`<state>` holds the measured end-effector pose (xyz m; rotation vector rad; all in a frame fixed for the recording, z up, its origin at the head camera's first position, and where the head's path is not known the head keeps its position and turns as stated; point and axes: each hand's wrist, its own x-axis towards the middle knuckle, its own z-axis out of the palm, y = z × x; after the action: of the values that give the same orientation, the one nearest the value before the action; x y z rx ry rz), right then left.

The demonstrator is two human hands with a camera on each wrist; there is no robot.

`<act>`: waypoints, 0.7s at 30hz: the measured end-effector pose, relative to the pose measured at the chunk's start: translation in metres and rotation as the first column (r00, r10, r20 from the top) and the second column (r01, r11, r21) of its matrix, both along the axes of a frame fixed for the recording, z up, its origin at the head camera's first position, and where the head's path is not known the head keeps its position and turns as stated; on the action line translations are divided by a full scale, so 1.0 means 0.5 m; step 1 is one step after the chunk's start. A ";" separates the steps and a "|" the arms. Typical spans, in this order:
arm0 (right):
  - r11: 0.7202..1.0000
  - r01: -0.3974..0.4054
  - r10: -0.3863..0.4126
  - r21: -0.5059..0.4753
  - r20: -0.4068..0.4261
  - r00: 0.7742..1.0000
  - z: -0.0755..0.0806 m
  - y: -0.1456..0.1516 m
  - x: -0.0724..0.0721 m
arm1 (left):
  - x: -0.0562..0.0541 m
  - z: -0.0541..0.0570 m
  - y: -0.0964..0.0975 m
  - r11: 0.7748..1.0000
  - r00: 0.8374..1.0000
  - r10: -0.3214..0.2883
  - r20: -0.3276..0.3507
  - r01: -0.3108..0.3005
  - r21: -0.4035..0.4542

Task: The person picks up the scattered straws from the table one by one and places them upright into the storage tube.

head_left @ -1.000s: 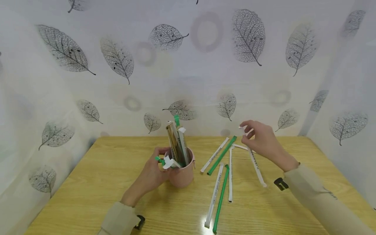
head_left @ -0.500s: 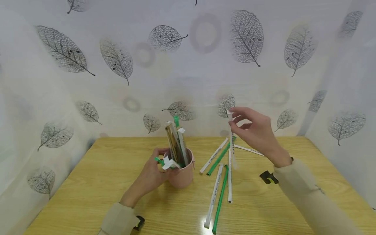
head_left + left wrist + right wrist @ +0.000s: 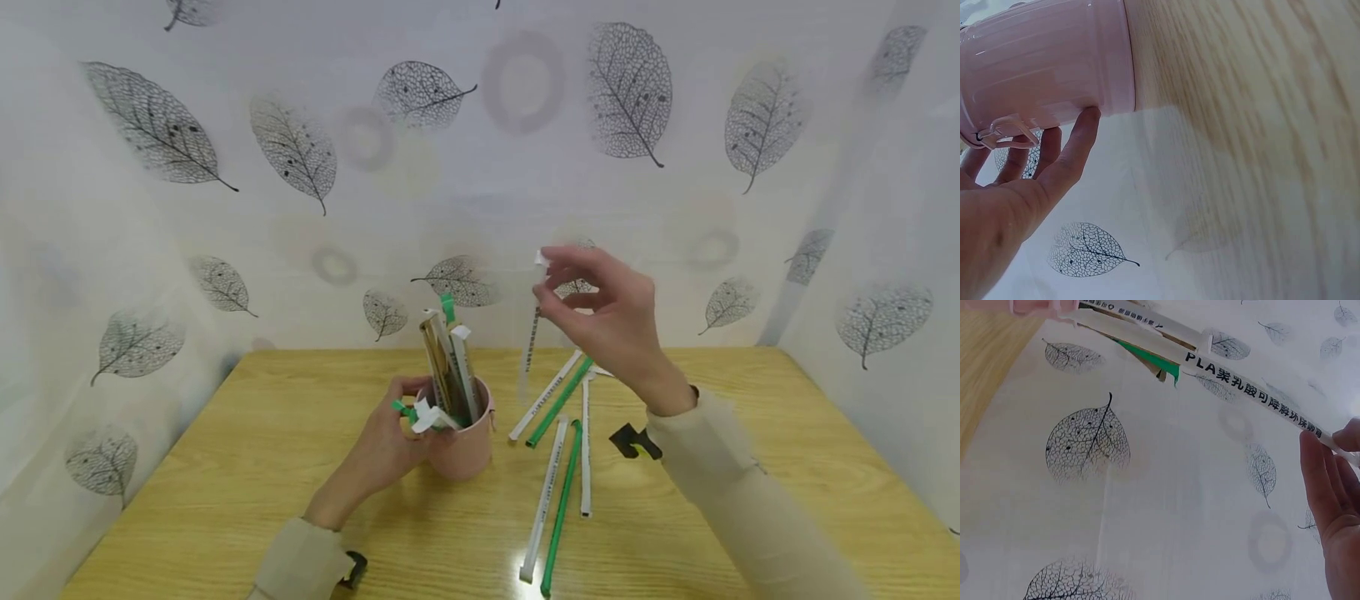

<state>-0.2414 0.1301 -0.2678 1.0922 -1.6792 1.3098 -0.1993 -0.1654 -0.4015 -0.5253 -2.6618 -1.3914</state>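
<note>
A pink bucket-like cup (image 3: 459,454) with a small side handle stands upright on the wooden table, holding several paper-wrapped straws (image 3: 450,367). My left hand (image 3: 386,437) grips the cup's left side; in the left wrist view its fingertips touch the wall of the cup by the handle. Above the table, right of the cup, my right hand (image 3: 607,312) pinches the upper end of a white wrapped straw (image 3: 531,342) between thumb and fingers. That straw hangs nearly upright, printed with dark lettering, and its lower end is blurred in the head view.
Several wrapped straws lie right of the cup, among them a white straw (image 3: 545,500), a green straw (image 3: 562,508) and another white straw (image 3: 587,446). At the table's back and sides hangs a pale curtain (image 3: 480,167) printed with leaves.
My right hand has lifted a white straw off the table and carried it left and up toward the cup, turning it nearly upright. My left hand has stayed at the cup.
</note>
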 end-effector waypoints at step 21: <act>0.990 -0.104 0.103 0.100 0.011 0.995 -0.070 -0.084 -0.004 | -0.004 -0.004 -0.001 1.000 1.000 0.001 -0.003 -0.001 -0.009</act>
<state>-0.2432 0.0880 -0.3028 1.2500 -1.7292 1.3056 -0.2011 -0.1659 -0.4038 -0.5267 -2.6670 -1.3775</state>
